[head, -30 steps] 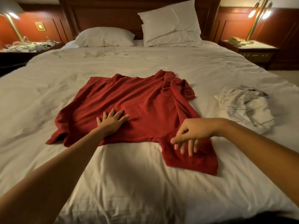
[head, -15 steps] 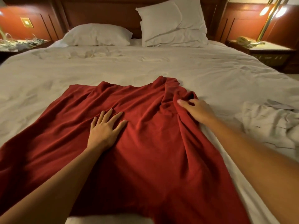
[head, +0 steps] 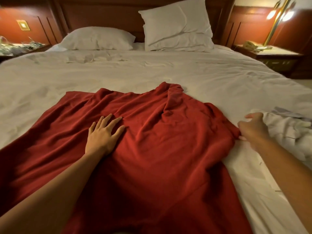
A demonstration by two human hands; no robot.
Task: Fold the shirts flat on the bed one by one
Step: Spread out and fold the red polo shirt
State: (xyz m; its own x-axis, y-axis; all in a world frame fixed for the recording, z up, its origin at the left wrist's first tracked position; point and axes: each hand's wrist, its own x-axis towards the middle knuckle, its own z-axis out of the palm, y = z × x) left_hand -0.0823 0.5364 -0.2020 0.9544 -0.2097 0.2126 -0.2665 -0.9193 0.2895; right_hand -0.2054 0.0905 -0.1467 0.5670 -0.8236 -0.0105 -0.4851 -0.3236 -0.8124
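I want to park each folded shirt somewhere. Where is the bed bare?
Widest bare sheet: across the bed, between the red shirt and the flat pillow and propped pillow. Also a patch left of the shirt. Crowded on the right: right hand, crumpled white shirt.

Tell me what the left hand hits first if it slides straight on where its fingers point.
The left hand lies flat on the red shirt, fingers aimed away and slightly right. First in line is likely the shirt's raised bunched fold; beyond it, bare sheet.
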